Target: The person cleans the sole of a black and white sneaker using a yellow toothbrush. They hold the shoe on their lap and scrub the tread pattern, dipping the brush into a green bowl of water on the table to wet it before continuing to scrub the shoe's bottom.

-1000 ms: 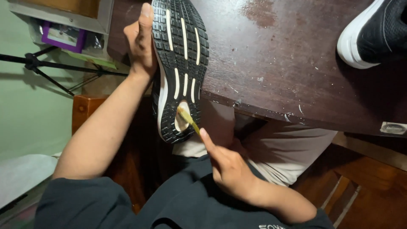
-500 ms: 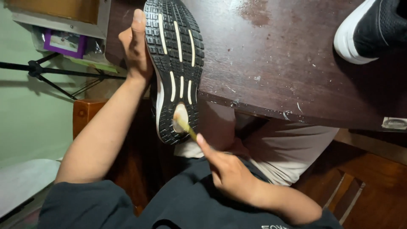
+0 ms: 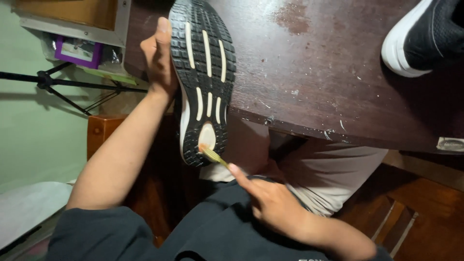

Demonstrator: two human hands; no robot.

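My left hand (image 3: 158, 57) grips the side of a black sports shoe (image 3: 205, 72) and holds it sole-up at the edge of a dark wooden table (image 3: 328, 82). The sole has a black tread with pale cream stripes and a pale patch at the heel. My right hand (image 3: 270, 203) pinches a thin yellowish stick (image 3: 212, 154), and its tip touches the pale heel patch. Both forearms reach up from my dark shirt.
A second black shoe with a white sole (image 3: 425, 38) lies on the table at the top right. A black tripod (image 3: 63, 84) and a purple box (image 3: 77, 50) stand at the left by a green wall. A wooden chair (image 3: 406, 212) is at the lower right.
The shoe and my left hand have stayed nearly still. My right hand has shifted the stick's tip a little across the heel patch.
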